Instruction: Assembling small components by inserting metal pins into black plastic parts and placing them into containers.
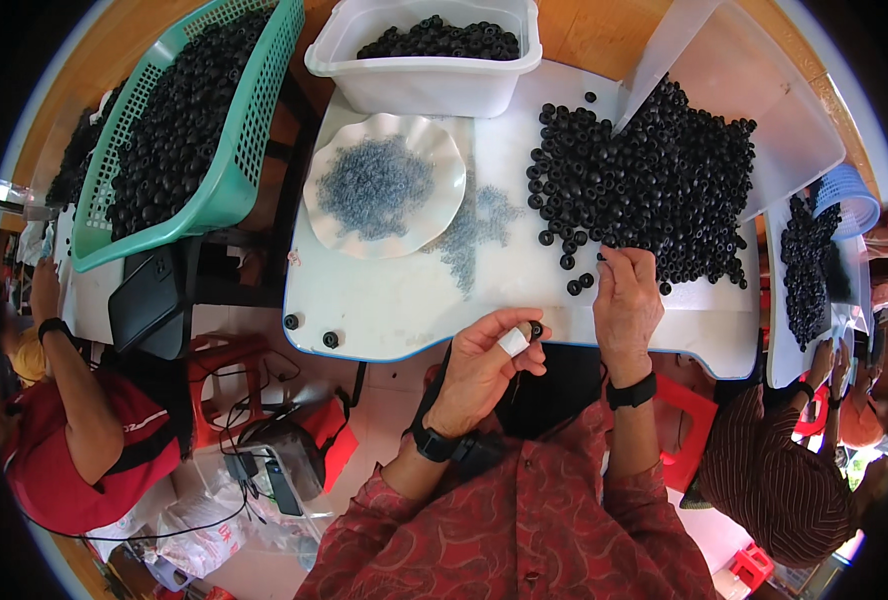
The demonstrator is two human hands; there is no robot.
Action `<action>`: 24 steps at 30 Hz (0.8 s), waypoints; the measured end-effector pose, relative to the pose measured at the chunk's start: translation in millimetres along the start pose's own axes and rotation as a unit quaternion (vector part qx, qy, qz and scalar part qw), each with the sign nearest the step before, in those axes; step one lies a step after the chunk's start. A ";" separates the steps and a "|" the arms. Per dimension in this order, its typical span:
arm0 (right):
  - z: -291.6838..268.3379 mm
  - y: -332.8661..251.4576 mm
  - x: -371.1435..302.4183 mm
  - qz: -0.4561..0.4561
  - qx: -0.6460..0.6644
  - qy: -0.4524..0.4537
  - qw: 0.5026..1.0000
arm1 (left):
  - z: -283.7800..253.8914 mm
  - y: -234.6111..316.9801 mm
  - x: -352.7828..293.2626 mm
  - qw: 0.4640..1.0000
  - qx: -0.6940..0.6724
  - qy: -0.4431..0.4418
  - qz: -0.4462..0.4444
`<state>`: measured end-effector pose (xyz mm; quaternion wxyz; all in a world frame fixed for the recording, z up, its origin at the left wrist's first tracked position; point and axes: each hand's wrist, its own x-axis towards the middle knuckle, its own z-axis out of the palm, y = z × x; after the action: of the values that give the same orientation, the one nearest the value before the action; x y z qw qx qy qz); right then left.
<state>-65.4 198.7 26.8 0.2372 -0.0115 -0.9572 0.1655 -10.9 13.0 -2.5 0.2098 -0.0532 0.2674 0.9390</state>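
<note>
My left hand point(484, 368), with white tape round one finger, pinches a small black ring-shaped piece point(536, 330) just off the table's front edge. Over the table, my right hand point(628, 305) has thumb and forefinger closed at the near edge of a large pile of black ring-shaped pieces point(664, 185). A dark piece shows at those fingertips, partly covered by them. Left of the pile, a white wavy-rimmed plate point(322, 205) holds many tiny greyish, see-through pieces point(376, 187). More of these tiny pieces lie scattered beside the plate.
A white tub point(419, 85) and a green basket point(219, 190) hold more black pieces. A clear plastic bin point(764, 110) lies tipped behind the pile. Loose pieces point(331, 339) sit near the white table's point(404, 310) front edge. Other people work at both sides.
</note>
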 end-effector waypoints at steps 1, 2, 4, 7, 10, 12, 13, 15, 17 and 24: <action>0.1 -1.1 0.7 -0.005 -0.002 0.001 1.000 | 0.1 -0.1 -0.2 1.000 0.003 0.005 0.000; 0.1 -1.8 1.7 -0.011 -0.003 0.002 1.000 | 0.2 -0.2 -0.3 1.000 0.007 0.011 -0.001; -2.1 -1.4 5.3 -0.021 -0.006 -0.004 1.000 | 2.2 0.0 -0.4 1.000 0.004 0.012 0.000; -1.4 0.5 7.1 -0.048 -0.012 -0.005 0.999 | 2.1 0.0 -0.5 1.000 0.007 0.012 0.004; 1.3 2.7 4.5 -0.059 -0.021 0.003 0.998 | 1.7 -0.8 -0.1 1.000 0.012 0.010 0.006; 0.7 1.2 4.3 -0.058 -0.030 -0.001 0.998 | 0.8 -1.4 0.6 1.000 0.010 0.004 0.008; -1.2 -2.9 5.9 -0.056 -0.036 -0.010 0.998 | -0.5 -1.0 0.8 1.000 0.007 -0.001 0.009; -3.8 -4.4 6.3 -0.049 -0.042 -0.021 0.998 | -1.9 -1.1 0.4 1.000 0.005 -0.005 0.008; -7.4 -3.2 5.2 -0.042 -0.040 -0.028 0.998 | -2.2 -1.0 0.1 1.000 0.005 -0.003 0.006; -41.1 -23.8 -10.9 0.027 0.232 -0.108 0.966 | 1.4 1.3 -1.9 1.000 0.002 0.005 0.009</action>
<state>-35.6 187.9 63.8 0.1243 0.0360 -0.9117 0.3900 -9.6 12.0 -0.3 0.2000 -0.0548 0.2703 0.9402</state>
